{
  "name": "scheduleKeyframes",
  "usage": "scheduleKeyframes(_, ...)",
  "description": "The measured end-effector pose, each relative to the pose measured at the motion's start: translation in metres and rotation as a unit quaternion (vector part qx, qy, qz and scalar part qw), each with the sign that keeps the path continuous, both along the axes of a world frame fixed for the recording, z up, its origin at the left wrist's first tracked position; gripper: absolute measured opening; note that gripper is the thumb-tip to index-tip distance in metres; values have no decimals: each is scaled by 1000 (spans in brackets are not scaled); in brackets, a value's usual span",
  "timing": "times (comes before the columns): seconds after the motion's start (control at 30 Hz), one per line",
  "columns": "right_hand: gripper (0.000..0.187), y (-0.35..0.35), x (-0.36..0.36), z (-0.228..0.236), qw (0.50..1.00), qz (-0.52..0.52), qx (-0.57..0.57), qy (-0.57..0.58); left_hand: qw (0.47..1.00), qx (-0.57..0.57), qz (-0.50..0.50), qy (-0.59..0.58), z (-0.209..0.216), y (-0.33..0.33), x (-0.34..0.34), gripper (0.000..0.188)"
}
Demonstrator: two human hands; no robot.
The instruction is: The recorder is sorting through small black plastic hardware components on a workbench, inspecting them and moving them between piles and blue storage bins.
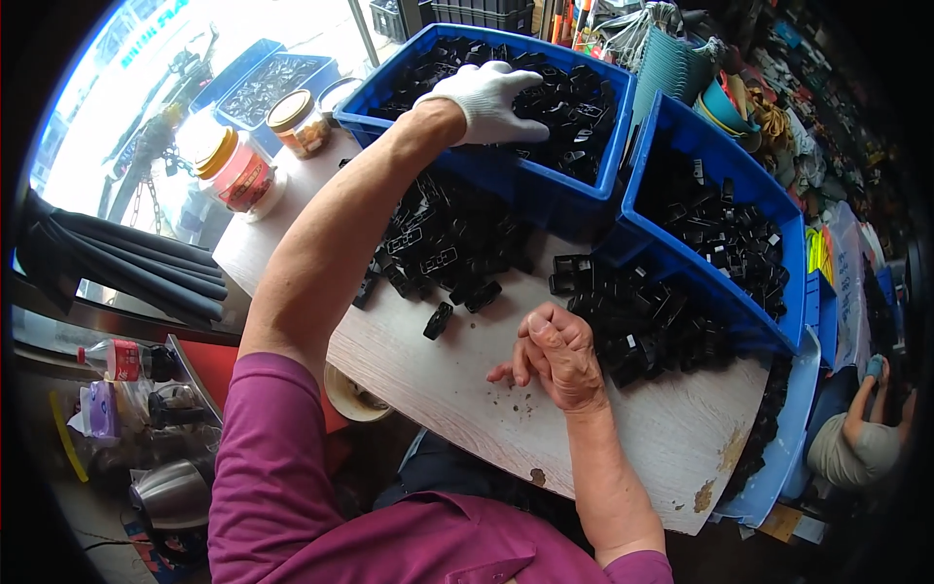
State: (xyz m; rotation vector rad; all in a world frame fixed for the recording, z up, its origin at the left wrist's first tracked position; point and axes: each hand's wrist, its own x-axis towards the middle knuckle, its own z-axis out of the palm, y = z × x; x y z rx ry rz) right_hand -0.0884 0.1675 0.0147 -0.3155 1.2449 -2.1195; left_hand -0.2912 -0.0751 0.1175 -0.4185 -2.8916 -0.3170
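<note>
My left hand (489, 100), in a white knit glove, is over a large blue bin (389, 127) full of small black plastic parts (574, 88). Its fingers and thumb are spread, and nothing shows in its grasp; some fingertips meet or hover just above the parts. My bare right hand (559, 358) is closed over the near part of the pale table (428, 375). Its fingers curl inward with the thumb against them, and whatever they hold, if anything, is hidden. Beside it on the right lies a heap of black parts (647, 326). Another heap (438, 238) spreads in front of the bin.
A second blue bin (715, 258) of black parts stands at the right. Jars, one with a yellow lid (216, 153), line the left edge near the window. A kettle (173, 496) and a bottle (122, 360) are lower left. Another person (856, 448) is at far right.
</note>
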Motion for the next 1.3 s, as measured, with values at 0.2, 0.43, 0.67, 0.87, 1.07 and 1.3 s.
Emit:
scheduleKeyframes(0.2, 34, 3, 1, -3, 998, -12, -62, -7, 981, -47, 55, -178, 6, 27, -26, 94)
scheduleKeyframes(0.43, 34, 3, -2, 1, 999, -29, -24, -2, 982, -64, 88, -156, 8, 46, -14, 85)
scheduleKeyframes(0.67, 30, 1, 0, -1, 999, -33, -28, 7, 983, -64, 97, -141, 6, 38, -15, 79)
scheduleKeyframes(0.87, 34, -5, 4, 1, 995, -89, -45, 11, 981, -100, 90, -137, 11, 45, -13, 67)
scheduleKeyframes(1.07, 33, -8, 5, 3, 997, -67, -27, 10, 972, -91, 119, -182, 12, 41, -14, 74)
scheduleKeyframes(1.3, 30, -10, 5, 2, 994, -109, -28, 9, 981, -52, 80, -166, 12, 37, -19, 65)
